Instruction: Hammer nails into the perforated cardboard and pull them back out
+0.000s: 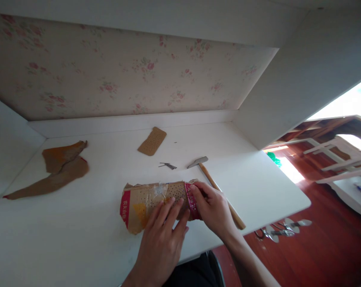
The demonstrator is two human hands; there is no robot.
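A rolled cardboard tube (147, 195) lies sideways on the white desk in front of me. Small holes dot its brown surface, clear tape crosses its middle, and red printed bands mark both ends. Across its near side my left hand (162, 237) rests with fingers stretched out and apart. My right hand (212, 205) grips the tube's right end at the red band, thumb on top; some of its fingers are hidden. Just beyond the tube is a small bunch of nails (169, 165). A hammer (210, 177) with a wooden handle lies behind my right hand, which partly covers it.
A perforated cardboard piece (153, 141) lies toward the back of the desk (108, 167). Torn cardboard (63, 169) is at the left. A floral back panel and white side panels enclose the desktop. Its right edge drops to a reddish wooden floor (312, 223).
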